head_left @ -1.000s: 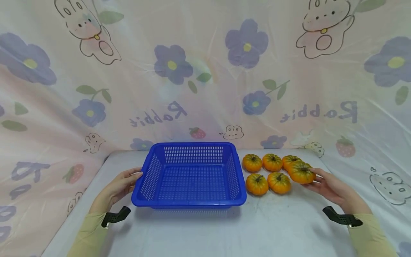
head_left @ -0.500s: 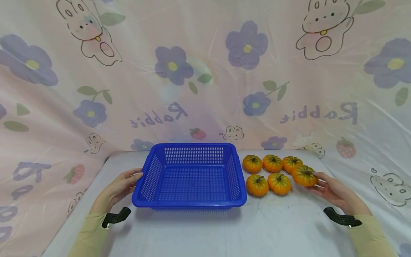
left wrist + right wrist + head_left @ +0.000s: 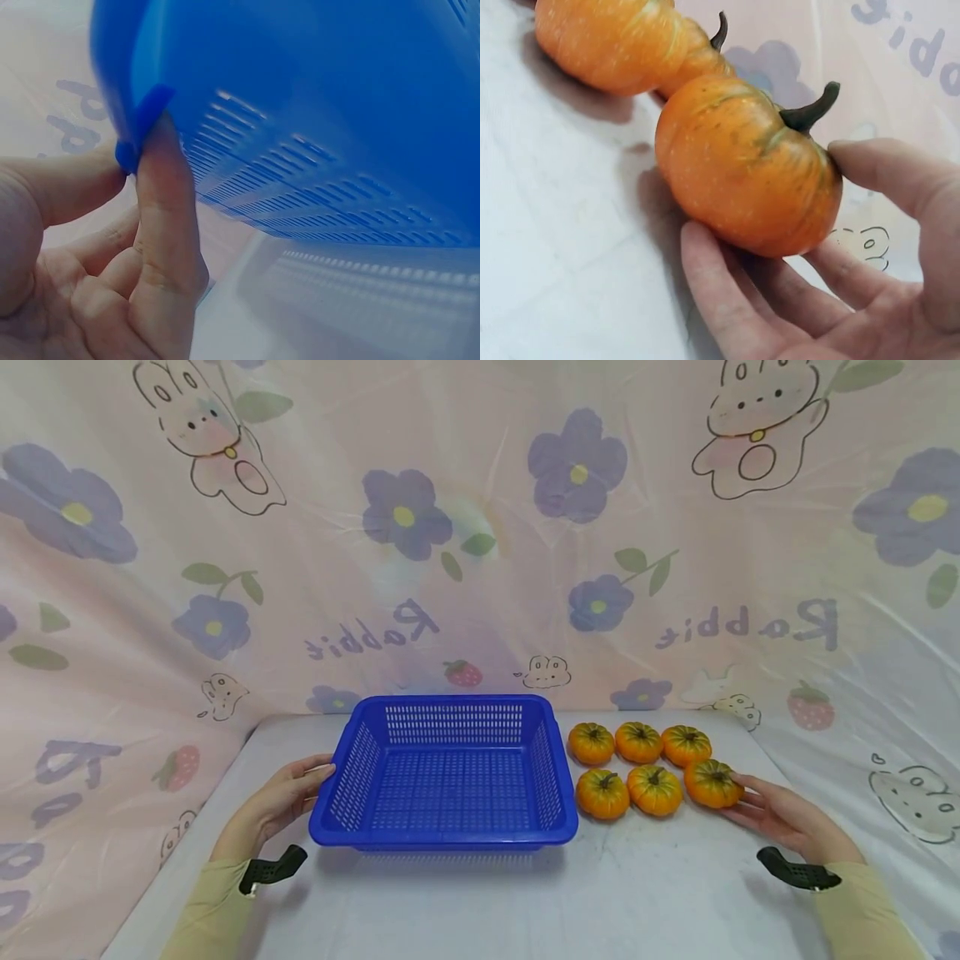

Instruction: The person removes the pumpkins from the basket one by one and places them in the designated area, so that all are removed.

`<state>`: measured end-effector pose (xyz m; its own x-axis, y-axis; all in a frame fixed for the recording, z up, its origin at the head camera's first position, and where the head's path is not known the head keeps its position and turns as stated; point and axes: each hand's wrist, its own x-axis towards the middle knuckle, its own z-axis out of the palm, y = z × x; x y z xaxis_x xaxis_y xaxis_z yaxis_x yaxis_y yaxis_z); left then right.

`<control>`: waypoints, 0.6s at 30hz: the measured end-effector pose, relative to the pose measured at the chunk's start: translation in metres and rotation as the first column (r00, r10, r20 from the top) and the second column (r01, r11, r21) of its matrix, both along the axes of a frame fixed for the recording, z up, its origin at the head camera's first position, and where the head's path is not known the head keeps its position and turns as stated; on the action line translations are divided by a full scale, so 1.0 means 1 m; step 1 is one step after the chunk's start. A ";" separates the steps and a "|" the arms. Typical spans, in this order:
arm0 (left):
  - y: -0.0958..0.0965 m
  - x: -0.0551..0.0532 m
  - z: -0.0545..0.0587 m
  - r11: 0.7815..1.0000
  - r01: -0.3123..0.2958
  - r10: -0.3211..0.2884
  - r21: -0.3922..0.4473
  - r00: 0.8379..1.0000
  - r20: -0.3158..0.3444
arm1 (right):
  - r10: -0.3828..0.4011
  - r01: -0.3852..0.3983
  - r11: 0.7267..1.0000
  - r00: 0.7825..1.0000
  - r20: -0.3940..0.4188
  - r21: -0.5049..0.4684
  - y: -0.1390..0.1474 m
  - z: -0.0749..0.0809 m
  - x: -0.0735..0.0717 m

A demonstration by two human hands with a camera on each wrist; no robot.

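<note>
My left hand [image 3: 281, 797] pinches the left rim of a blue plastic basket [image 3: 442, 841]. In the left wrist view, the thumb and forefinger [image 3: 165, 202] close on the basket's lip from either side. The right hand [image 3: 783, 814] holds a small orange pumpkin [image 3: 712, 783] by its right side, at the front right of a group. Seen from the right wrist, the thumb touches this pumpkin [image 3: 742, 169] near its dark stem while fingertips [image 3: 697, 240] reach under it. Whether its base touches the table cannot be told.
Several other small pumpkins [image 3: 602, 793] stand in two rows right of the basket. All are on a white-covered table [image 3: 465, 910]. A printed curtain [image 3: 480, 568] with flowers and rabbits hangs behind and along the sides.
The right hand has brought its pumpkin down and slightly nearer, away from the pumpkin at the back right that it partly overlapped. The left hand and basket stay put.
</note>
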<state>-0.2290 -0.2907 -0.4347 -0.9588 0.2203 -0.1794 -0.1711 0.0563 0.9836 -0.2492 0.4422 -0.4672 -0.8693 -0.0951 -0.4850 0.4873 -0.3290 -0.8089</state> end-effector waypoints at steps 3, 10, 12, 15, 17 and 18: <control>0.000 0.000 -0.001 1.000 0.005 -0.005 0.003 1.000 -0.005 | 0.005 -0.005 1.000 1.000 -0.002 0.017 0.001 -0.002 0.000; 0.001 0.000 0.001 1.000 0.013 -0.013 0.010 1.000 -0.015 | 0.127 -0.122 0.990 0.989 -0.076 0.068 0.006 -0.001 0.005; 0.001 0.001 0.001 1.000 0.010 -0.010 0.011 1.000 -0.011 | 0.181 -0.171 0.981 0.978 -0.108 0.091 0.007 0.000 0.006; 0.002 0.001 0.001 1.000 0.004 -0.004 0.012 1.000 -0.007 | 0.207 -0.189 0.972 0.970 -0.126 0.141 0.006 0.003 0.005; 0.001 0.001 0.002 1.000 0.003 -0.003 0.014 1.000 -0.008 | 0.199 -0.178 0.971 0.972 -0.126 0.160 0.005 0.003 0.004; 0.001 0.001 0.002 1.000 0.004 -0.004 0.015 1.000 -0.010 | 0.191 -0.167 0.969 0.974 -0.121 0.185 0.004 0.003 0.004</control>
<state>-0.2276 -0.2895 -0.4332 -0.9595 0.2270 -0.1669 -0.1615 0.0421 0.9860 -0.2453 0.4462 -0.4637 -0.9047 -0.1806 -0.3858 0.4066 -0.0964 -0.9085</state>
